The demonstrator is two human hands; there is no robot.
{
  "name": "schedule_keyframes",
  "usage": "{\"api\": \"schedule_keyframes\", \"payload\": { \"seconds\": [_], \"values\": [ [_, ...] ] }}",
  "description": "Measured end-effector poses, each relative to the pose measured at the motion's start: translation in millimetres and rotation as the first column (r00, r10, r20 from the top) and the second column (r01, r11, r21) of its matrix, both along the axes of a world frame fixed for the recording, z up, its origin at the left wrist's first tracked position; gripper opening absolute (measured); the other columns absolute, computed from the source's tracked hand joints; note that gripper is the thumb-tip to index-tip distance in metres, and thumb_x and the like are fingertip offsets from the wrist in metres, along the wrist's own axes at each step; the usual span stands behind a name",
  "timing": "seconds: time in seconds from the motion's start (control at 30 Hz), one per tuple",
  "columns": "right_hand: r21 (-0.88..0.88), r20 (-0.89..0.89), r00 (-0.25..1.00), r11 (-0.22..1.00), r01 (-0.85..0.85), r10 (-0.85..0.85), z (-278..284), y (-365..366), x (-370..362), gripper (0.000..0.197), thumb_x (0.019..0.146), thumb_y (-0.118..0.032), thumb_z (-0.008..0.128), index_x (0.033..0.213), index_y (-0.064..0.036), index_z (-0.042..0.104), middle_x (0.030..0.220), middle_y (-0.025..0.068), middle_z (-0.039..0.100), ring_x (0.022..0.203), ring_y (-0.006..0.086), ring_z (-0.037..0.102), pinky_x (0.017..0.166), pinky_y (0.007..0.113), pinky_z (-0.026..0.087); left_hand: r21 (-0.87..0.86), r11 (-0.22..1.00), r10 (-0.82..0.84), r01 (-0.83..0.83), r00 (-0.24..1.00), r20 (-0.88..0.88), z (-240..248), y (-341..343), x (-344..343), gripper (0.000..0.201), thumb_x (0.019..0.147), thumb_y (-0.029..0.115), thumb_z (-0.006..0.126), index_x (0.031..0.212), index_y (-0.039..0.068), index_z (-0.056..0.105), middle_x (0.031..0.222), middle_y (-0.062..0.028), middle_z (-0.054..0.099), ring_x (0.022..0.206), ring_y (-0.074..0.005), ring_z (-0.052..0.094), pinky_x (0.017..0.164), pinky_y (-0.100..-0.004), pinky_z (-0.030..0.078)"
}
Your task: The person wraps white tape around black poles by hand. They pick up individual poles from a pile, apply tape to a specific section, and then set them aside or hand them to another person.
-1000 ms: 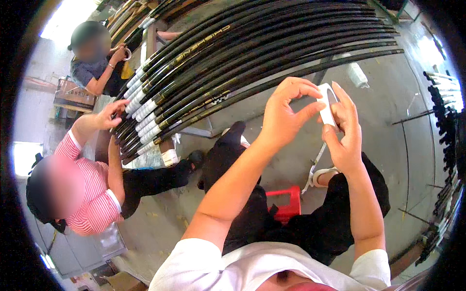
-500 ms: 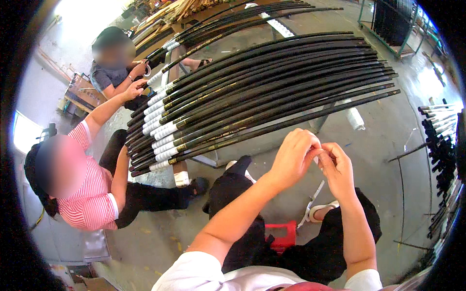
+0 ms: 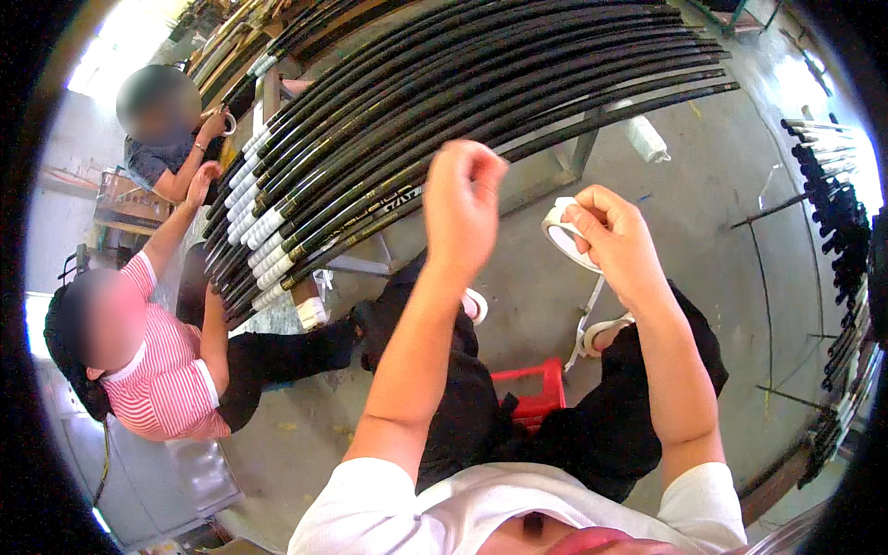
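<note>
Our right hand [image 3: 615, 236] pinches the white tape roll [image 3: 559, 215] by its rim, likely leaving its ring clear, near the side-by-side black poles [image 3: 444, 102]; our left hand [image 3: 462, 190] curls, though we can't tell whether it grips anything.

Gold and pale lettering [image 3: 403, 197] runs along black poles [image 3: 518, 102], and the brown carton [image 3: 120, 205] seems to bear dark print.

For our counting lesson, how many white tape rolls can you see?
2: one white tape roll in the wearer's right hand, another roll held by a co-worker at upper left. Others may be hidden.
</note>
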State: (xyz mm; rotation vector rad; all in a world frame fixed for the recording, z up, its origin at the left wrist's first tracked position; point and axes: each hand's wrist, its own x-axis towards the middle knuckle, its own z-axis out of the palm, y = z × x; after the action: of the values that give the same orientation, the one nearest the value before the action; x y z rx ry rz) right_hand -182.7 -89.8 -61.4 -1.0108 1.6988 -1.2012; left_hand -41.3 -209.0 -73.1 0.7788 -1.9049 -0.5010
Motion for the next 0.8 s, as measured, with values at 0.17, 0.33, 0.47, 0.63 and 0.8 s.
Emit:
{"api": "schedule_keyframes", "payload": {
  "seconds": [0.17, 0.33, 0.47, 0.63, 0.8],
  "values": [
    [0.015, 0.192, 0.981, 1.0, 0.0, -0.003, 8, 7, -6, 0.016, 0.09, -0.018, 0.053, 0.085, -0.0033, 0.057, 0.069, -0.0018, 0.053, 0.06, 0.0037, 0.042, 0.054, 0.021, 0.033, 0.491, 0.818, -0.227, 0.299, 0.953, -0.202, 4, -9, 15, 0.022, 0.092, 0.024, 0.052, 0.09, 0.003, 0.056, 0.073, 0.002, 0.052, 0.07, -0.0065, 0.049, 0.066, -0.0222, 0.041],
    [0.008, 0.208, 0.978, 1.0, -0.003, 0.001, 7, 5, -1, 0.017, 0.089, -0.018, 0.055, 0.084, -0.0023, 0.058, 0.07, -0.002, 0.054, 0.062, 0.0045, 0.046, 0.055, 0.021, 0.036, -0.039, 0.9, -0.407, 0.433, 0.871, 0.275, -2, 12, -5, 0.03, 0.076, 0.033, 0.065, 0.09, 0.007, 0.059, 0.086, -0.0085, 0.054, 0.085, -0.0257, 0.051, 0.081, -0.036, 0.038],
    [-0.001, 0.167, 0.985, 0.999, -0.04, 0.039, 6, 4, 5, 0.016, 0.089, -0.018, 0.055, 0.084, -0.0031, 0.057, 0.065, -0.0033, 0.05, 0.059, 0.004, 0.043, 0.052, 0.02, 0.033, 0.079, 0.882, -0.466, 0.464, 0.84, 0.278, -2, 20, -2, 0.02, 0.075, 0.027, 0.064, 0.077, 0.008, 0.057, 0.075, -0.0072, 0.054, 0.077, -0.0293, 0.051, 0.072, -0.0384, 0.037],
    [0.017, 0.056, 0.997, 0.998, -0.062, 0.061, 14, 11, 6, 0.015, 0.09, -0.016, 0.054, 0.082, -0.0037, 0.056, 0.061, -0.0039, 0.046, 0.056, 0.0036, 0.04, 0.05, 0.02, 0.031, -0.037, 0.899, -0.396, 0.436, 0.846, 0.356, 1, 18, -7, 0.023, 0.078, 0.029, 0.061, 0.065, 0.011, 0.059, 0.067, -0.0067, 0.052, 0.07, -0.0286, 0.05, 0.066, -0.0388, 0.036],
    [0.017, 0.055, 0.998, 0.999, -0.034, 0.033, 19, 10, 10, 0.015, 0.09, -0.013, 0.052, 0.079, -0.0038, 0.055, 0.059, -0.0039, 0.044, 0.054, 0.0034, 0.039, 0.05, 0.021, 0.03, -0.102, 0.91, -0.383, 0.403, 0.908, 0.168, 4, 16, -1, 0.025, 0.079, 0.028, 0.062, 0.063, 0.01, 0.056, 0.065, -0.0075, 0.05, 0.066, -0.0291, 0.048, 0.063, -0.0393, 0.035]
  ]
}}
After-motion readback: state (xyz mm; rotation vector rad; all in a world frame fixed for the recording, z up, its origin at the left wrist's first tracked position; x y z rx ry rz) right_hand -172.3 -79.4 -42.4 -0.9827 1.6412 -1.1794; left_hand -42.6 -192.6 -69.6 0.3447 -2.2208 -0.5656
